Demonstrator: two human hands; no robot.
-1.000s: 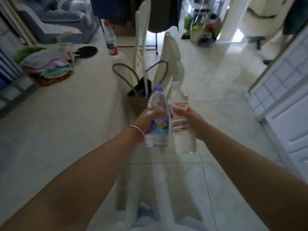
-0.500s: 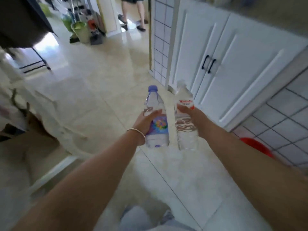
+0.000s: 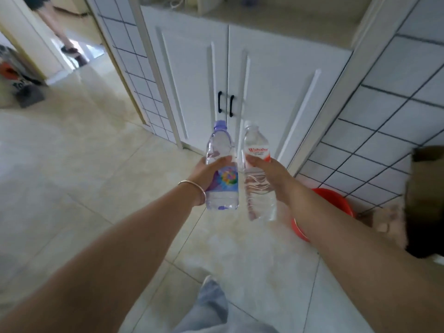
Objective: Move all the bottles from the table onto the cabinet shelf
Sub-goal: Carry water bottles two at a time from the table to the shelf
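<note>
the bench seen a second ago has been left behind and is out of view. the white cabinet [image 3: 240,75], at the right edge half a second ago, is now faced head-on, its two black handles [image 3: 225,103] centred above the carried bottles. a red basin [image 3: 336,203] is now more fully exposed by the tiled wall [image 3: 389,116].

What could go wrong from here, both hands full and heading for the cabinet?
1. The right hand and left hand each hold a bottle, the clear bottle and the purple-cap bottle; they sit close together, so they might knock.
2. The red basin lies on the floor near the cabinet, a possible trip.
3. The shelf already holds items; space may be tight.
</note>
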